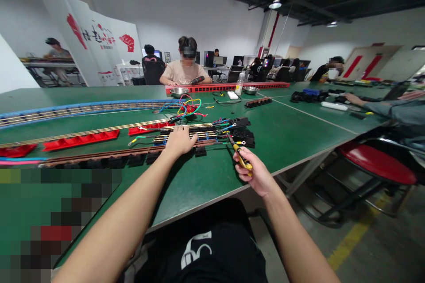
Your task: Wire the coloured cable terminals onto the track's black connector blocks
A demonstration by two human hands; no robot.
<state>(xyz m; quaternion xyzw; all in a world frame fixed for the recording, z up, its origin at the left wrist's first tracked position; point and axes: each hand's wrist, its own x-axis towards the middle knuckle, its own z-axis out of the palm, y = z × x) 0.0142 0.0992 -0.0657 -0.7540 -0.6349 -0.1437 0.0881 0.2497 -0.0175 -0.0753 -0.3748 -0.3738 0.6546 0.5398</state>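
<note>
My left hand lies over a bundle of long thin brass-coloured rods, its fingers spread across them and its thumb out to the right. In my right hand is a pair of yellow-and-black pliers. Their jaws point away from me, at the wire ends beside a black block; whether they grip a wire is too small to tell. Coloured wires with ring terminals lie around the rods. Nearest me run brown bars on black supports.
Red plastic holders and a curved blue strip lie to the left. Farther back are a tangle of wires, metal bowls, a bottle and a long red strip. A person sits opposite; a red stool stands right.
</note>
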